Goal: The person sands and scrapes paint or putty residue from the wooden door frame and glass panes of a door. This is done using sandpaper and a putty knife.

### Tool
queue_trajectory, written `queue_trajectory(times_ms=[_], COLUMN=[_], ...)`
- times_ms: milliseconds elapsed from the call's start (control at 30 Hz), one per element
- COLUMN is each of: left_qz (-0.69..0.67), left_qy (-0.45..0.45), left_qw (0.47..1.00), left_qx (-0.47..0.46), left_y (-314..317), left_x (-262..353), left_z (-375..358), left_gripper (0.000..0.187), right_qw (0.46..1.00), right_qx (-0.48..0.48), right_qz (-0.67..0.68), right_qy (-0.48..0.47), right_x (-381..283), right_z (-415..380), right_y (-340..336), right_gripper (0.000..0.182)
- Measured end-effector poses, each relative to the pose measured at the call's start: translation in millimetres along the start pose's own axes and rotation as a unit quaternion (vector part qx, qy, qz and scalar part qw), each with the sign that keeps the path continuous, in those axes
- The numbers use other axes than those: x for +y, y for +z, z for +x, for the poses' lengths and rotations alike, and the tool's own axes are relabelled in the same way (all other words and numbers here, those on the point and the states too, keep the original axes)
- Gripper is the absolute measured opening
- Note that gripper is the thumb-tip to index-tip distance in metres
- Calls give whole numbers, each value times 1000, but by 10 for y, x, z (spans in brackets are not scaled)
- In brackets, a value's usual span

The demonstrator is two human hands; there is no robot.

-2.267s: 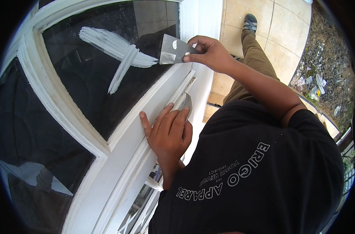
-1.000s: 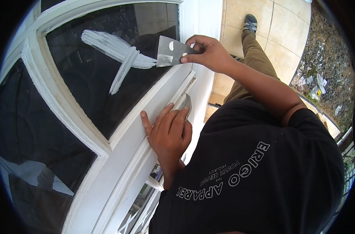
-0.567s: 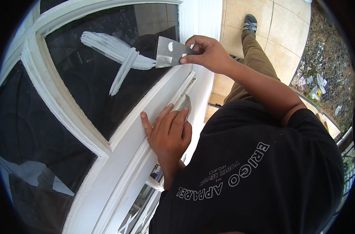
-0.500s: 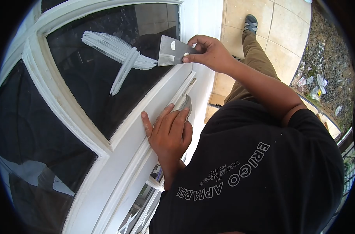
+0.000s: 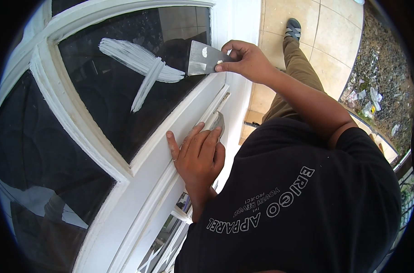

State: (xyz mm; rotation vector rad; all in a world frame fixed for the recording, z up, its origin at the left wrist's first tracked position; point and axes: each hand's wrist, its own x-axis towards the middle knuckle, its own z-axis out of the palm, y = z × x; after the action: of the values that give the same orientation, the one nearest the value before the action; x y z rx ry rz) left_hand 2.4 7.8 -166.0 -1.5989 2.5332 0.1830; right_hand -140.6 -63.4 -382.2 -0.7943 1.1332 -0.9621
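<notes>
Sideways, the scraper (image 5: pixel 203 58) in the right hand's (image 5: pixel 243 61) clenched grip aims its blade at the white smear (image 5: pixel 141 61).

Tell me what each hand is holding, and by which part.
Right hand pinches the scraper at its narrow end. Left hand holds nothing, pressed flat on the white frame.

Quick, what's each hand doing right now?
Left hand: open, fingers spread, lying flat on the white door frame.
Right hand: closed on a scraper, its blade against the window glass beside the white paint smear.
</notes>
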Motion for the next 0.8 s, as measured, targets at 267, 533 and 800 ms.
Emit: queue_trajectory(times_ms=[267,533,800], left_qz=[1,7,2], left_qy=[1,4,3], left_qw=[1000,1000,1000], left_qx=[0,-2,5], left_y=[8,14,6], left_x=[-3,0,0], left_z=[6,-15,-3], left_gripper=[21,21,20], right_qw=[1000,1000,1000], right_qx=[6,1,-1], right_qz=[-15,19,12], right_qy=[-4,-3,-5], right_x=[-52,-113,-60], right_z=[4,-43,-72], right_y=[-4,16,18], right_gripper=[37,31,37])
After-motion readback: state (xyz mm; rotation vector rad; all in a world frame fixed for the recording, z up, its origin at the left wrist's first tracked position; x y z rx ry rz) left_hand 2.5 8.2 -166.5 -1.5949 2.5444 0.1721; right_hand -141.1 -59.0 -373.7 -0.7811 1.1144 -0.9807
